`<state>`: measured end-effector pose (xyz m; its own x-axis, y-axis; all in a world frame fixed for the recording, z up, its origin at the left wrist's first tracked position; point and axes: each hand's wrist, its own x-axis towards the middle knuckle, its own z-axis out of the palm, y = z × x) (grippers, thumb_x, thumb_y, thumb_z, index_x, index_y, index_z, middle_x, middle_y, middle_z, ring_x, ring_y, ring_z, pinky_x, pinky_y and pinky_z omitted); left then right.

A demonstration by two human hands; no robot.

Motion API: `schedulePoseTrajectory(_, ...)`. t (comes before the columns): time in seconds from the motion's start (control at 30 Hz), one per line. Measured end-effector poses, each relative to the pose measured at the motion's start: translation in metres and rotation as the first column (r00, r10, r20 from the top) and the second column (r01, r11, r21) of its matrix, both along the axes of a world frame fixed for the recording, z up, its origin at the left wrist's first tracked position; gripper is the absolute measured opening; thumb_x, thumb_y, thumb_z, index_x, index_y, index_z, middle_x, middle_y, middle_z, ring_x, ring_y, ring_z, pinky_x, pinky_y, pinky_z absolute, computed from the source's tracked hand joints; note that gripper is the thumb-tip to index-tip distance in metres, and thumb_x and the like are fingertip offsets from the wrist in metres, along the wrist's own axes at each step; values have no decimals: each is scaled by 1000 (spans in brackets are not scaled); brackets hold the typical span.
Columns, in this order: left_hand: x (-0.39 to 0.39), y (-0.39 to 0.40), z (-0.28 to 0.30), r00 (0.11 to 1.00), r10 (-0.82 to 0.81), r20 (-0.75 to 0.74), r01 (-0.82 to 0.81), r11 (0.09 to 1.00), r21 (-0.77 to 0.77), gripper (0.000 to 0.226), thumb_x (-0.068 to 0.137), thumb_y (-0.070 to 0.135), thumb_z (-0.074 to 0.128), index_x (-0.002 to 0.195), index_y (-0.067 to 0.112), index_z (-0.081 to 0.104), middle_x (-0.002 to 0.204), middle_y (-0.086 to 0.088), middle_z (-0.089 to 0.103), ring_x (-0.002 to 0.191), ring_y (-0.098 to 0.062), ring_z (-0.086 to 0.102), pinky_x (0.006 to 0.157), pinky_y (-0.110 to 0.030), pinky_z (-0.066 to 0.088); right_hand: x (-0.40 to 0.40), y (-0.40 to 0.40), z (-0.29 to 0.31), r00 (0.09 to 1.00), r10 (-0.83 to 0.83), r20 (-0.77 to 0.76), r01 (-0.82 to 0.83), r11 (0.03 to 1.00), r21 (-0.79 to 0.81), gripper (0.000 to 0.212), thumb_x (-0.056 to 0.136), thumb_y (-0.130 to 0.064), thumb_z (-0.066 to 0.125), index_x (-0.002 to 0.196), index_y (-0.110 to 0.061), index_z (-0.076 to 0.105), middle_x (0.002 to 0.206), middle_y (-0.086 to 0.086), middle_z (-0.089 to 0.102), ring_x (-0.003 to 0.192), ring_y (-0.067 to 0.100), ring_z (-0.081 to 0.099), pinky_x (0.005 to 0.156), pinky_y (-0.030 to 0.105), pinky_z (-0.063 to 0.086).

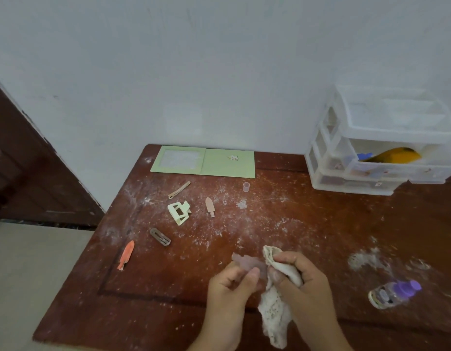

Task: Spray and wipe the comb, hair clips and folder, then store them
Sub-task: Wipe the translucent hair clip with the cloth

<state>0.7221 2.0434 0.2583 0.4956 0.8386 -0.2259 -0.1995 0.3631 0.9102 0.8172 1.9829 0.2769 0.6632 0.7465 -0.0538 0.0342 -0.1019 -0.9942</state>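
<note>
Near the front edge of the counter (308, 224), both hands work over 1 item. The left hand (229, 287) pinches a pale, translucent comb (247, 263) between thumb and curled fingers; motion blur hides its teeth. The right hand (302, 279) grips a cream cloth (275, 300), its fingers curled round the bunched top, which touches the comb's right end while the rest of the cloth hangs down toward the counter's front edge.

All other places are given from the comb. Far behind it, against the wall, a green folder (204, 162) lies open and flat. Between folder and comb, to the left, 5 hair clips lie apart on the wood: a thin tan clip (179, 190) nearest the folder, a pale green claw clip (179, 212) in front of that, a pink clip (209, 206) just right of the claw, a brown snap clip (160, 236) closer and further left, and an orange clip (126, 254) furthest left, near the counter's side edge. A small clear cap (246, 186) stands behind the comb, near the folder's right corner. To the right, a spray bottle (394, 293) with a purple top lies on its side. Far right and behind, a clear drawer unit (381, 143) stands by the wall, 2 drawers pulled out, the lower holding something yellow and something blue. White powdery smears cover much of the counter.
</note>
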Motion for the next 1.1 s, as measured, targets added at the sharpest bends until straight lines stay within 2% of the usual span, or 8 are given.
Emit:
schedulePoseTrajectory(0.17, 0, 6, 2, 989, 60, -132, -52, 997, 59, 32, 90, 0, 46, 63, 9, 61, 60, 3, 67, 70, -2, 66, 68, -21, 50, 0, -2, -15, 983, -89, 159, 98, 994, -51, 40, 73, 9, 67, 66, -31, 61, 76, -16, 65, 73, -3, 61, 58, 1, 42)
schedulePoseTrajectory(0.27, -7, 12, 3, 964, -24, -265, 66, 986, 152, 24, 92, 5, 44, 74, 12, 59, 59, 6, 68, 57, -4, 64, 57, -17, 51, 14, -7, -14, 982, -169, 88, 175, 983, -64, 41, 75, 9, 65, 68, -31, 64, 85, -16, 63, 79, 2, 60, 69, 7, 47)
schedulePoseTrajectory(0.43, -18, 13, 1, 897, -183, -403, 285, 935, 211, 31, 89, 4, 52, 60, 15, 60, 42, 4, 57, 40, -3, 52, 46, -16, 42, 32, -5, 7, 903, 120, 414, -167, 983, 80, 31, 72, -31, 65, 88, -58, 63, 125, -31, 47, 107, -14, 49, 82, 2, 41)
schedulePoseTrajectory(0.57, -22, 10, 11, 865, -304, -399, 443, 837, 321, 32, 81, 18, 59, 50, 24, 57, 41, 7, 55, 36, -1, 45, 44, -13, 37, 36, 11, 2, 583, 492, 646, -511, 840, -179, 25, 85, -33, 51, 108, -35, 61, 131, -13, 48, 113, -3, 44, 88, 8, 39)
schedulePoseTrajectory(0.7, -26, 12, 9, 862, -305, -405, 484, 734, 477, 23, 67, 39, 48, 47, 29, 54, 42, 11, 53, 41, 1, 47, 48, -9, 34, 27, 14, -1, 538, 589, 602, -588, 775, -232, 35, 87, -26, 43, 110, -8, 63, 99, -2, 60, 86, -10, 44, 80, -2, 31)
schedulePoseTrajectory(0.83, -24, 14, -8, 848, -263, -460, 507, 656, 559, 29, 72, 40, 45, 51, 20, 46, 48, 6, 44, 48, -3, 41, 50, -13, 29, 10, 5, -16, 697, 435, 569, -381, 898, -220, 52, 83, -43, 27, 110, -10, 57, 99, -15, 52, 87, -17, 42, 82, -3, 27)
schedulePoseTrajectory(0.97, -16, 16, -20, 792, -258, -553, 578, 605, 547, 31, 73, 42, 43, 50, 21, 40, 49, 6, 39, 49, -6, 37, 50, -16, 25, 5, 4, -29, 870, 288, 400, -190, 945, -267, 11, 96, -21, 38, 101, -23, 48, 88, -21, 48, 80, -13, 45, 70, 0, 34)
schedulePoseTrajectory(1.1, -1, 14, -28, 725, -257, -639, 630, 624, 463, 28, 76, 32, 43, 51, 21, 40, 47, 7, 38, 51, -8, 37, 50, -17, 26, 9, 4, -49, 955, 114, 274, -31, 957, -290, 8, 96, -18, 38, 96, -21, 45, 82, -12, 49, 74, 0, 47, 60, 11, 36)
